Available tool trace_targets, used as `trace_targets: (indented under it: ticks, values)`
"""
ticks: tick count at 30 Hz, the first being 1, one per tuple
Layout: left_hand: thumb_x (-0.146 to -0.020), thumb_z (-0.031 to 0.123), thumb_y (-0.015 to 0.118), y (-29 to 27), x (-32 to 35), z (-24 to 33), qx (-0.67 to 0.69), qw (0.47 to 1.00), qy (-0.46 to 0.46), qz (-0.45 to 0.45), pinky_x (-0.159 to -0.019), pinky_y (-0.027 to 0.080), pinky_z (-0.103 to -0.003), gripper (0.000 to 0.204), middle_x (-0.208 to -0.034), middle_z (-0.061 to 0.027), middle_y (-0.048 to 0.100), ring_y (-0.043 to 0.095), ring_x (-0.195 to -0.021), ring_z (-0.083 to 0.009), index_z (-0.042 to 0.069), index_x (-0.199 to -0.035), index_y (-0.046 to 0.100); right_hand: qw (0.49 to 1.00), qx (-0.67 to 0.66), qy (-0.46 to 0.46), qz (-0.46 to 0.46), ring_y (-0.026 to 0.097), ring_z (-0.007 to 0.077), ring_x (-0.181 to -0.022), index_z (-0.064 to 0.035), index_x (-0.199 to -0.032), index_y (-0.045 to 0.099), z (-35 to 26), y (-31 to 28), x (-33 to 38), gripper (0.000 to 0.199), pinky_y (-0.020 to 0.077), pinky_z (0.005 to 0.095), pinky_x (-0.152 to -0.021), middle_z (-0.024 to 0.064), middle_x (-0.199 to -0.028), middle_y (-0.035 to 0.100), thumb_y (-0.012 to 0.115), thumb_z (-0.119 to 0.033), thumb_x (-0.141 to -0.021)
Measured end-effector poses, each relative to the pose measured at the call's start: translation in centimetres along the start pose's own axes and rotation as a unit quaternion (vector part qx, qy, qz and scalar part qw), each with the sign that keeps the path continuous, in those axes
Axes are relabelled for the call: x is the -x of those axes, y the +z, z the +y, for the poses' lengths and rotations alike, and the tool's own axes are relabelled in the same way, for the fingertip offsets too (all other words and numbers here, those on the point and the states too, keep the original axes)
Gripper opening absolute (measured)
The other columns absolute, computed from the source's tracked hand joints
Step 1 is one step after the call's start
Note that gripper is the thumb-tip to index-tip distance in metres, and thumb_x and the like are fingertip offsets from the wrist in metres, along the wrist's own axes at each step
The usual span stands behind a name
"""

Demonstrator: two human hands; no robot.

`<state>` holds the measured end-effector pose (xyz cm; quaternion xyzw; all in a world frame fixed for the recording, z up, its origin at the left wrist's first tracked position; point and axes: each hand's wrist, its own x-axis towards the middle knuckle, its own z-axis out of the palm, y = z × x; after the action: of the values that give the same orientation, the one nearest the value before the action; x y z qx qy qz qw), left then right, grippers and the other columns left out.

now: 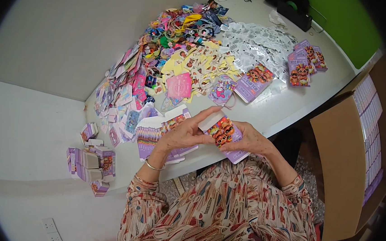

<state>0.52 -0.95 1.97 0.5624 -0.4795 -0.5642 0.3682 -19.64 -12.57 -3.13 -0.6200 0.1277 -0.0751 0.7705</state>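
Purple carton: small box (223, 133) with cartoon print, held over the near desk edge, white flap up so its mouth is reachable.
Left hand: left hand (183, 135) curled around the carton's left side, fingers over the flap.
Right hand: right hand (251, 144) closed under the carton's right end, steadying it.
Near left: folded boxes (92, 162) stacked aside.
Desk: white desk (289, 105).
Far: trinket heap (181, 33) and white packets (258, 44), within reach.

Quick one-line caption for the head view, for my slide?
Both hands, left hand and right hand, hold a small purple box over a white table strewn with colourful cards.
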Motion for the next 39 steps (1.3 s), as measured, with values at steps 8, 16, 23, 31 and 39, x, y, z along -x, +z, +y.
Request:
trace_targets:
  ticks: [8, 16, 23, 31, 39]
  values:
    - [-0.087, 0.014, 0.07, 2.0, 0.2, -0.5, -0.119, 0.992, 0.033, 0.025, -0.079, 0.051, -0.029, 0.067, -0.136, -0.0095, 0.051, 0.056, -0.104, -0.0126, 0.007, -0.144, 0.036, 1.0, -0.03, 0.008, -0.004, 0.06, 0.0096, -0.086, -0.0009, -0.11, 0.062, 0.8, -0.2, 0.2, 0.046, 0.0489, 0.0273, -0.08, 0.0042, -0.096, 0.067, 0.082, -0.018, -0.072]
    - [-0.09, 0.021, 0.063, 4.4, -0.4, -1.3, -0.288, 0.925, 0.176, 0.173, -0.102, 0.039, -0.036, 0.06, -0.136, -0.019, 0.05, 0.05, -0.126, -0.0256, 0.0, -0.14, 0.039, 0.999, 0.002, 0.027, 0.038, 0.059, 0.0096, -0.085, -0.0011, -0.108, 0.062, 0.2, -0.8, 0.3, 0.044, 0.0485, 0.0269, -0.08, 0.0042, -0.095, 0.067, 0.081, -0.017, -0.072]
    - [-0.092, 0.011, 0.061, 4.3, -0.8, 0.6, 0.101, 0.971, -0.049, 0.212, -0.09, 0.047, -0.026, 0.035, -0.112, -0.0094, 0.065, 0.062, -0.101, -0.0158, -0.005, -0.124, 0.057, 0.999, 0.024, 0.027, 0.032, 0.059, 0.0101, -0.085, -0.001, -0.107, 0.062, 1.0, -1.0, 0.6, 0.045, 0.0486, 0.0268, -0.08, 0.0043, -0.094, 0.067, 0.082, -0.018, -0.07]
    - [-0.092, 0.015, 0.064, 4.1, -1.0, -1.1, 0.14, 0.961, -0.029, 0.236, -0.058, 0.037, -0.015, 0.028, -0.091, 0.0031, 0.066, 0.049, -0.069, 0.0003, 0.002, -0.116, 0.065, 0.998, 0.044, 0.017, 0.03, 0.06, 0.0109, -0.082, -0.0006, -0.106, 0.061, 1.6, -0.9, 0.6, 0.046, 0.0492, 0.0277, -0.077, 0.0053, -0.092, 0.067, 0.083, -0.02, -0.069]
    - [-0.095, 0.007, 0.055, 5.1, -0.5, -2.6, -0.057, 0.966, 0.06, 0.243, -0.063, 0.042, -0.016, 0.029, -0.087, 0.0013, 0.066, 0.051, -0.073, 0.0002, 0.001, -0.122, 0.061, 0.999, 0.033, 0.019, 0.033, 0.06, 0.0104, -0.079, -0.001, -0.101, 0.062, 1.8, -0.8, 0.7, 0.042, 0.0494, 0.0276, -0.075, 0.0044, -0.087, 0.068, 0.083, -0.019, -0.07]
